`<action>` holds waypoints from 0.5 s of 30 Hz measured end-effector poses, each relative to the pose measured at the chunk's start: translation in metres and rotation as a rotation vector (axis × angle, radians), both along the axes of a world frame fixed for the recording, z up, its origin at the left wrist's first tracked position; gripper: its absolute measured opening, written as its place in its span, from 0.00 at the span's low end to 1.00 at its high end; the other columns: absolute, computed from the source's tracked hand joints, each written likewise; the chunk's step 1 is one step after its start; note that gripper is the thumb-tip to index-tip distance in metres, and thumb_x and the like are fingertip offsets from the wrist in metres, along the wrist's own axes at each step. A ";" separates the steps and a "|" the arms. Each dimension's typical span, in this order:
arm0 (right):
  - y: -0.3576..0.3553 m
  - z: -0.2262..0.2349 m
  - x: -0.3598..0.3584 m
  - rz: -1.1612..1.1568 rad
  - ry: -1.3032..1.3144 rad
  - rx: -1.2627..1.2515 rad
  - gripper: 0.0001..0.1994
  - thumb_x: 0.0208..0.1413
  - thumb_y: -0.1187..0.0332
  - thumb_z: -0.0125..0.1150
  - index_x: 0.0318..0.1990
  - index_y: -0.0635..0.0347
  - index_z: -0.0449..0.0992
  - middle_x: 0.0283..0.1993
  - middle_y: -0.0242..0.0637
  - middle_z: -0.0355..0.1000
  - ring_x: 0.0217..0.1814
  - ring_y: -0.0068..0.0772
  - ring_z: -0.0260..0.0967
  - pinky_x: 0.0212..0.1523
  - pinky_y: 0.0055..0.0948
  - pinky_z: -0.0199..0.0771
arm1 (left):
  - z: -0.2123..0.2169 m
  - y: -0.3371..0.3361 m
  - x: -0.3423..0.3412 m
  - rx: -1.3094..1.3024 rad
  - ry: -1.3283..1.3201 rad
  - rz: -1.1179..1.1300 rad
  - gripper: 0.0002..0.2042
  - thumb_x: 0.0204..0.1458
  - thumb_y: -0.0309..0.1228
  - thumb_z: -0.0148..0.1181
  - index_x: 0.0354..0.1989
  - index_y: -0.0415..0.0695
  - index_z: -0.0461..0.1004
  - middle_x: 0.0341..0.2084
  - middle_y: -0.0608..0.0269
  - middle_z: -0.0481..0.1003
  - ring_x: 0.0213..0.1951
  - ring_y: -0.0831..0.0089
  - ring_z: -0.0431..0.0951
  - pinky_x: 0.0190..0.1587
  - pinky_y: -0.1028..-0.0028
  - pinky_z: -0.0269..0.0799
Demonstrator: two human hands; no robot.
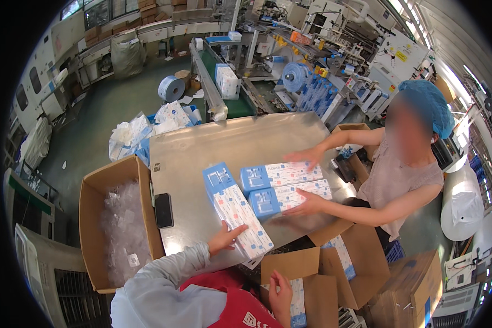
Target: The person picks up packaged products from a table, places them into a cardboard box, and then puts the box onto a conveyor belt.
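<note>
A long tissue pack (236,213), blue at one end and white with small printed flowers, lies slantwise on the metal table. My left hand (227,239) rests against its near left side, with fingers stretched out over the top. Low in the view my right hand (280,298) is raised beside an open carton (290,262), fingers apart and nothing seen in them. Part of another printed pack (298,298) shows inside that carton. Two similar packs, the rear pack (279,175) and front pack (276,199), lie side by side to the right, with a co-worker's hands on or just above them.
A co-worker (407,158) in a blue hair net stands at the right. A phone (164,210) lies at the metal table's (186,158) left edge, beside a carton (87,218) of clear plastic. A second open carton (366,262) stands near right. Behind are a conveyor (208,71) and machinery.
</note>
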State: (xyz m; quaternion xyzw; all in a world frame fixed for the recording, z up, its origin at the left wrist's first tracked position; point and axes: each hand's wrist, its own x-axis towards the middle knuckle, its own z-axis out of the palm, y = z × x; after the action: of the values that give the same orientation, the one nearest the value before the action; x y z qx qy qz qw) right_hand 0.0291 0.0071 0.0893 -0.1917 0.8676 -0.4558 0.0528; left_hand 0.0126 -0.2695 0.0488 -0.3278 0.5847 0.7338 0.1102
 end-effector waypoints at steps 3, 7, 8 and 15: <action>0.004 0.000 0.009 -0.007 -0.038 -0.011 0.13 0.57 0.72 0.57 0.49 0.65 0.74 0.41 0.47 0.75 0.41 0.44 0.75 0.43 0.35 0.74 | -0.003 0.012 -0.001 -0.026 -0.016 -0.009 0.50 0.48 0.64 0.56 0.68 0.48 0.36 0.56 0.52 0.66 0.48 0.61 0.75 0.46 0.63 0.74; -0.001 0.006 0.018 0.010 -0.063 -0.031 0.13 0.57 0.72 0.57 0.49 0.64 0.74 0.41 0.46 0.75 0.41 0.43 0.75 0.43 0.34 0.73 | -0.005 0.023 -0.005 0.007 0.003 -0.027 0.54 0.48 0.66 0.54 0.68 0.41 0.32 0.57 0.50 0.65 0.48 0.62 0.74 0.46 0.66 0.73; -0.004 0.007 0.019 0.005 -0.067 -0.029 0.13 0.57 0.72 0.58 0.49 0.64 0.74 0.41 0.46 0.75 0.42 0.43 0.75 0.43 0.34 0.73 | -0.005 0.024 -0.006 0.025 0.012 -0.036 0.55 0.47 0.66 0.54 0.68 0.40 0.30 0.57 0.49 0.65 0.48 0.62 0.74 0.46 0.67 0.73; -0.016 0.001 0.029 0.050 -0.020 0.029 0.13 0.56 0.72 0.58 0.49 0.62 0.75 0.43 0.45 0.75 0.43 0.41 0.75 0.43 0.34 0.73 | -0.008 0.034 -0.010 0.047 0.032 -0.004 0.63 0.45 0.67 0.56 0.67 0.36 0.16 0.57 0.50 0.64 0.48 0.63 0.72 0.43 0.68 0.71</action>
State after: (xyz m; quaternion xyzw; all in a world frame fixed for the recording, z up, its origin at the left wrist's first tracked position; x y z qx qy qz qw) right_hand 0.0584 -0.0086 0.0903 -0.2080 0.8684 -0.4437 0.0758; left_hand 0.0029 -0.2360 0.0413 -0.3124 0.5695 0.7523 0.1102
